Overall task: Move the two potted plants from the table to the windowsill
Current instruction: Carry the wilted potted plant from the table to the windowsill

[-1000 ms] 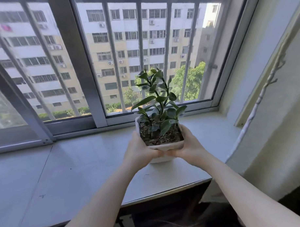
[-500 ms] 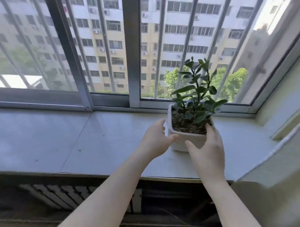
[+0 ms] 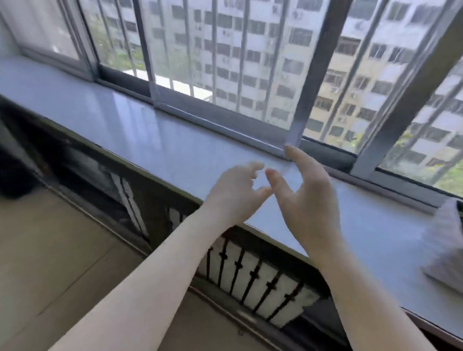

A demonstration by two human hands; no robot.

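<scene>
Head view shows both hands empty over the sill: the left hand loosely curled, fingers apart, the right hand spread with its palm facing left, holding nothing. Their thumbs nearly meet, apart from any object. Well to the right of the right hand, at the frame edge, a blurred white pot stands on the sill near the window frame; judging by this, one plant is delivered and the hands are free for the other. That second pot and the table are out of sight. Below the hands, a dark radiator grille and tan floor.
</scene>
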